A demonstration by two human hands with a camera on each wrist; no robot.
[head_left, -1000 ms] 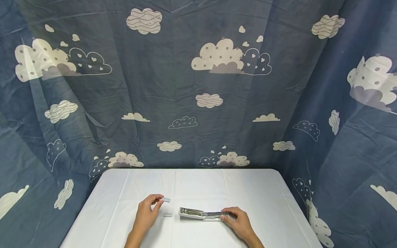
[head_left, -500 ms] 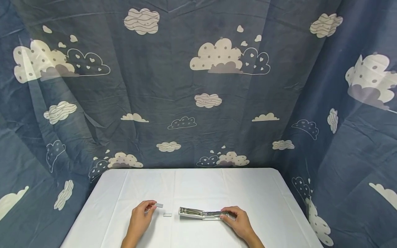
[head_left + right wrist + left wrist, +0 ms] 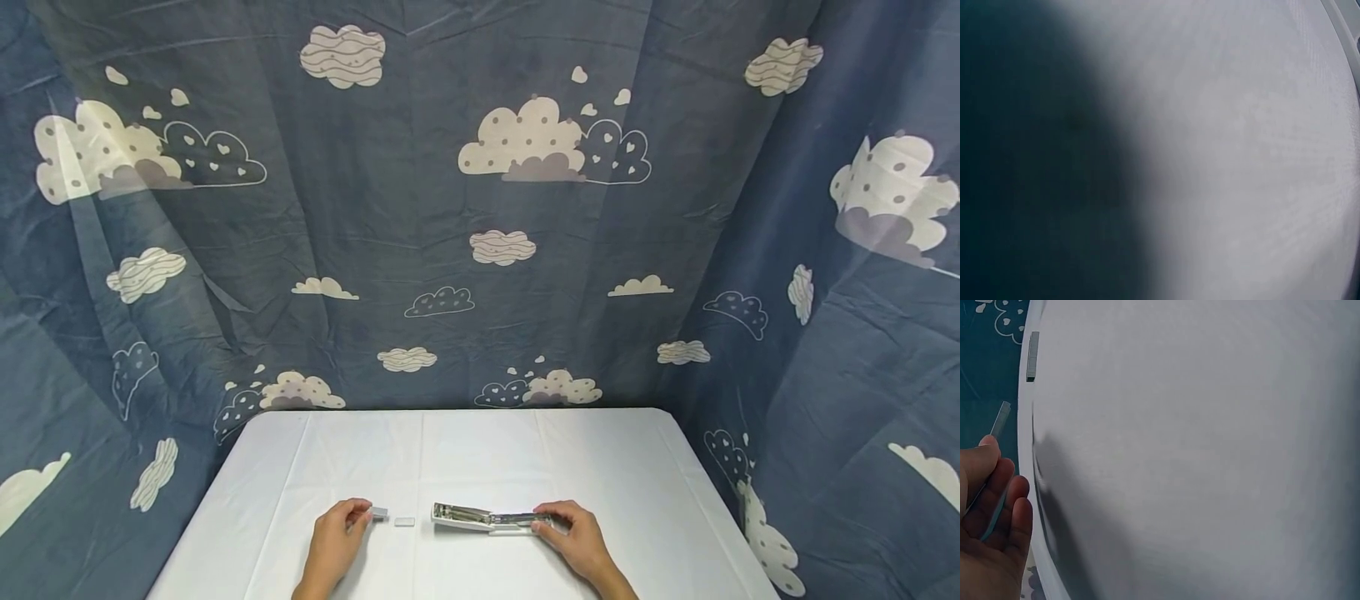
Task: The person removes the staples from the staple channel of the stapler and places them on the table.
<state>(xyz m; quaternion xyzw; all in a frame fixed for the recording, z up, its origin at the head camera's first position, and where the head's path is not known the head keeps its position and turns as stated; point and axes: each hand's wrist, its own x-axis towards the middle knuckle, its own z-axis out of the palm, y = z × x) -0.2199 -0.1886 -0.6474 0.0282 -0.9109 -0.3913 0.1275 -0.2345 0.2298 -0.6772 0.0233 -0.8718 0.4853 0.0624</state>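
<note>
My left hand (image 3: 336, 537) pinches a small grey strip of staples (image 3: 379, 512) between thumb and fingertips. In the left wrist view this strip (image 3: 1001, 420) sticks out past the thumb. A second strip of staples (image 3: 405, 522) lies on the table just to its right, seen also as a strip (image 3: 1033, 356) near the upper left of the left wrist view. Further right is a white stapler (image 3: 463, 518), its top swung open so the metal inside shows. My right hand (image 3: 577, 537) grips the stapler's right end, thumb in front and fingers behind.
A white cloth covers the table (image 3: 480, 450). Behind it and at both sides hangs a dark blue curtain (image 3: 540, 317) with a cloud print. The right wrist view holds mostly blurred white cloth and a dark shadow.
My left hand has moved left and nearer with its strip of staples, from behind the lying strip to beside it. The right hand and stapler stay in place.
</note>
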